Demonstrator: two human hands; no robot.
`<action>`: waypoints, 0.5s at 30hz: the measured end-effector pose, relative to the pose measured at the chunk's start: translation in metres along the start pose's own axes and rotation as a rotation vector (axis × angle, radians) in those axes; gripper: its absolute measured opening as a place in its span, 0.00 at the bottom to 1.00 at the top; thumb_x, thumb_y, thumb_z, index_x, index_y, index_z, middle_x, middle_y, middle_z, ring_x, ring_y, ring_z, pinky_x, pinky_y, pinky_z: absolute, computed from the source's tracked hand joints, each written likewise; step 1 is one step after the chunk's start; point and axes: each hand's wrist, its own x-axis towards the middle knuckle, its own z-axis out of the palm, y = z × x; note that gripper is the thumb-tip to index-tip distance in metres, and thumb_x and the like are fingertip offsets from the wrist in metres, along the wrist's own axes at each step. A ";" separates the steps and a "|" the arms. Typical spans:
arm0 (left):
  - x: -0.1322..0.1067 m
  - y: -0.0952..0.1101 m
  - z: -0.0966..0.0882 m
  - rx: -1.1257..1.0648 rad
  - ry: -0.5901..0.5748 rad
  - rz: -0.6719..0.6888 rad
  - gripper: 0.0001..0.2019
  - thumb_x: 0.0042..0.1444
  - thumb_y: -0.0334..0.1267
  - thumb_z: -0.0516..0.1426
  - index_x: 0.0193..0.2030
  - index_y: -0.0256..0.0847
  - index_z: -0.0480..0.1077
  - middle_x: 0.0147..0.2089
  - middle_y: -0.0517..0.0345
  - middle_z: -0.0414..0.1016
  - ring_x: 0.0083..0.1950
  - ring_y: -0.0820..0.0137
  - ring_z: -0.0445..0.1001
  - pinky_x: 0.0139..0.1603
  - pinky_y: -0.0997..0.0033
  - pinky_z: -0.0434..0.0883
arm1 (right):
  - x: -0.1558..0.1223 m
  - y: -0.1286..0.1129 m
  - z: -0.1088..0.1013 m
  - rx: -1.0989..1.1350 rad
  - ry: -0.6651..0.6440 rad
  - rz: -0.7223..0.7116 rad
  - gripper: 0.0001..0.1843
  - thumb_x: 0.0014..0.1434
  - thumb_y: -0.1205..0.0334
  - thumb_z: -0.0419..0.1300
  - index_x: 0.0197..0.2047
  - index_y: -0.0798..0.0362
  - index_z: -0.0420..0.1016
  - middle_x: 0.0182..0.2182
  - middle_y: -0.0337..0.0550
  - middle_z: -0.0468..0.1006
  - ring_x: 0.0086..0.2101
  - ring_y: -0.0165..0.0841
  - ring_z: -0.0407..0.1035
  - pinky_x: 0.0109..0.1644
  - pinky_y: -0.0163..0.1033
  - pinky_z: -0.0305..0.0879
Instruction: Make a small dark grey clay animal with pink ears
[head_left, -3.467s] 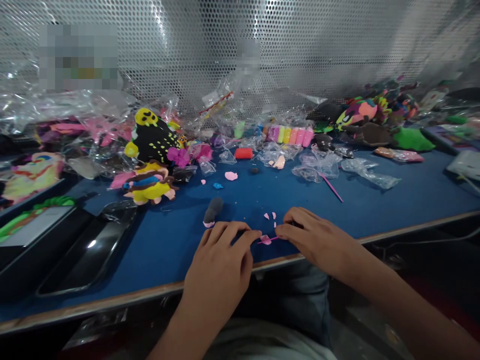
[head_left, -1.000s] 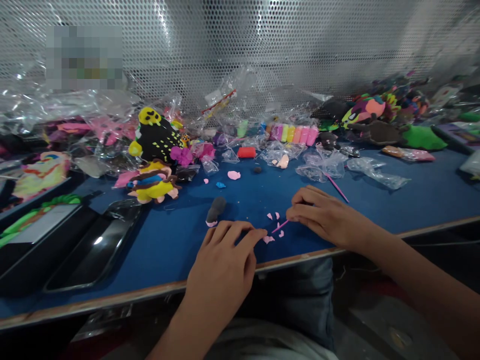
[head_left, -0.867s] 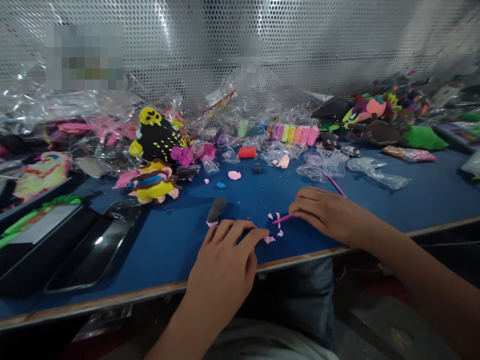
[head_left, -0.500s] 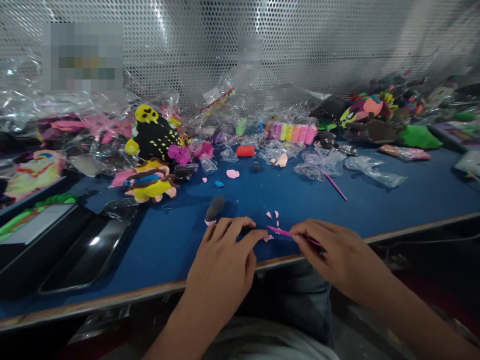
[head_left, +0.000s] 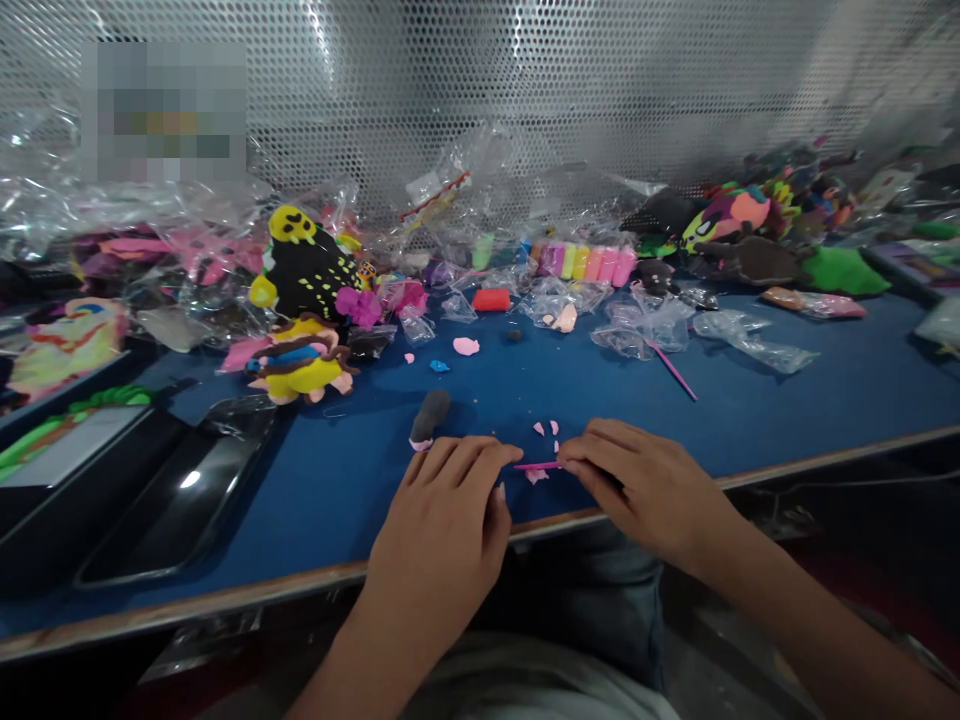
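The tool [head_left: 534, 466] is a slim, bright magenta rod; its exposed part lies nearly level, low over the table [head_left: 337, 500] near the front edge. The right hand [head_left: 649, 485] pinches it between thumb and fingertips, the grip covering its other end. The left hand [head_left: 446, 515] is loosely spread, its thumb apart from its bent forefinger, which reaches close to the tool's free end; whether it touches is unclear.

Right along the tool's near side sits the clay [head_left: 537, 477], a small, flat, pale pink scrap with a ragged outline. Whether the tool presses into it cannot be told. Just beyond lie pink bits [head_left: 538, 429], tiny and pointed or narrow. Past the left fingers rests a grey roll [head_left: 432, 412], rounded at its far end, with a pink rim at its near end.
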 end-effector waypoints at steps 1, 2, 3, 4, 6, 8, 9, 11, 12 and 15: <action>-0.001 0.000 0.000 0.001 0.000 0.000 0.17 0.62 0.27 0.51 0.54 0.46 0.68 0.52 0.56 0.76 0.54 0.62 0.71 0.55 0.53 0.69 | 0.000 0.000 0.000 0.011 -0.001 0.001 0.10 0.69 0.65 0.50 0.42 0.52 0.73 0.33 0.42 0.74 0.34 0.33 0.69 0.36 0.37 0.62; -0.001 0.000 0.000 0.003 0.001 -0.001 0.17 0.62 0.27 0.51 0.54 0.46 0.68 0.52 0.56 0.76 0.54 0.61 0.71 0.54 0.54 0.69 | -0.001 0.001 0.000 0.020 -0.001 0.001 0.10 0.69 0.65 0.50 0.42 0.52 0.73 0.33 0.42 0.74 0.34 0.33 0.69 0.36 0.37 0.62; -0.002 0.000 0.000 0.007 0.004 -0.001 0.17 0.61 0.27 0.51 0.54 0.46 0.69 0.52 0.56 0.76 0.54 0.61 0.71 0.54 0.54 0.69 | -0.001 0.001 -0.001 0.026 -0.002 0.001 0.10 0.69 0.65 0.50 0.42 0.52 0.72 0.33 0.42 0.74 0.34 0.32 0.69 0.36 0.36 0.62; -0.002 0.000 0.000 0.011 0.009 -0.002 0.17 0.61 0.26 0.51 0.54 0.46 0.69 0.52 0.56 0.76 0.54 0.61 0.71 0.54 0.54 0.69 | -0.001 0.002 -0.001 0.032 -0.002 0.000 0.09 0.69 0.65 0.50 0.42 0.51 0.72 0.33 0.42 0.74 0.34 0.32 0.69 0.36 0.36 0.62; -0.002 0.000 0.001 0.019 0.013 -0.002 0.17 0.61 0.26 0.51 0.54 0.47 0.69 0.52 0.57 0.76 0.54 0.61 0.71 0.54 0.55 0.69 | -0.002 0.002 -0.001 0.037 -0.001 0.003 0.09 0.69 0.65 0.51 0.42 0.51 0.72 0.33 0.42 0.74 0.34 0.32 0.69 0.36 0.36 0.61; -0.001 -0.001 0.001 0.023 0.010 0.003 0.17 0.61 0.26 0.51 0.54 0.47 0.69 0.52 0.57 0.75 0.54 0.62 0.71 0.54 0.55 0.69 | -0.002 0.003 -0.001 0.047 -0.001 0.010 0.09 0.69 0.66 0.51 0.42 0.51 0.72 0.33 0.41 0.74 0.34 0.32 0.69 0.36 0.36 0.61; -0.001 -0.001 0.001 0.023 0.007 0.006 0.17 0.61 0.26 0.51 0.53 0.47 0.69 0.52 0.57 0.75 0.54 0.62 0.71 0.54 0.55 0.69 | -0.002 0.003 -0.001 0.054 -0.004 0.013 0.08 0.69 0.66 0.51 0.42 0.51 0.72 0.33 0.41 0.74 0.34 0.32 0.69 0.36 0.35 0.61; 0.000 -0.001 0.001 0.020 0.007 0.007 0.17 0.61 0.26 0.51 0.53 0.47 0.69 0.52 0.58 0.75 0.54 0.62 0.71 0.54 0.54 0.68 | -0.002 0.003 -0.001 0.068 -0.014 0.015 0.08 0.69 0.66 0.51 0.42 0.51 0.72 0.33 0.41 0.74 0.34 0.32 0.69 0.36 0.35 0.61; 0.000 -0.001 0.001 0.018 0.007 0.006 0.17 0.61 0.26 0.51 0.53 0.47 0.69 0.52 0.58 0.75 0.54 0.62 0.71 0.54 0.54 0.68 | -0.002 0.003 -0.002 0.070 -0.016 0.019 0.08 0.69 0.66 0.51 0.42 0.51 0.72 0.33 0.41 0.74 0.34 0.31 0.69 0.36 0.35 0.61; 0.000 0.000 0.001 0.013 -0.001 0.000 0.17 0.61 0.26 0.51 0.52 0.47 0.69 0.52 0.58 0.75 0.53 0.61 0.71 0.53 0.54 0.69 | -0.002 0.003 -0.003 0.049 -0.001 0.063 0.09 0.69 0.65 0.50 0.41 0.51 0.71 0.33 0.41 0.74 0.34 0.32 0.69 0.35 0.36 0.61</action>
